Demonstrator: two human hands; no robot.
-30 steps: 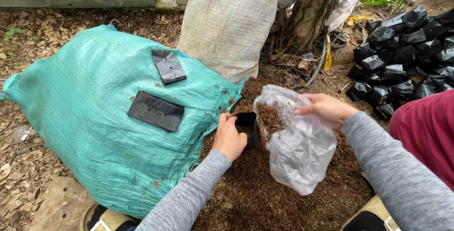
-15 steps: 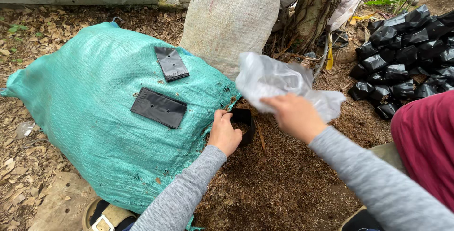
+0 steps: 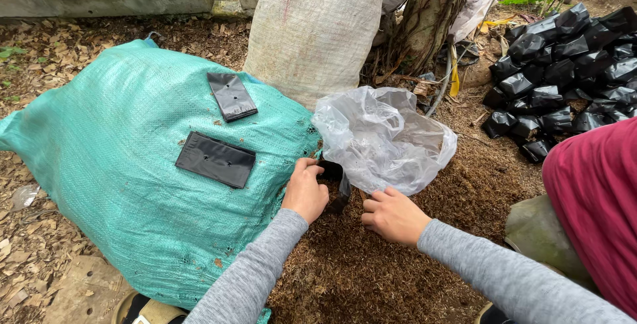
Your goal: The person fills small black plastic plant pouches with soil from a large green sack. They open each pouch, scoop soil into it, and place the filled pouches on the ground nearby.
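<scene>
Black plastic shows between the two hands: a small grow bag (image 3: 334,177) sits on the brown mulch (image 3: 371,271), right against the edge of the big teal woven sack (image 3: 119,158). From the head camera, the left hand (image 3: 305,191) has its fingers curled onto the bag's rim, gripping it. The right hand (image 3: 393,215) rests on the mulch just beside the bag, fingers bent in loosely; I cannot tell whether it grips anything. A crumpled clear plastic bag (image 3: 385,138) lies just behind both hands, partly hiding the little black one. Two flat black bags (image 3: 215,159) (image 3: 231,95) lie on top of the teal sack. A heap of filled black bags (image 3: 564,72) sits well apart at the right, and a pale woven sack (image 3: 318,25) stands behind.
</scene>
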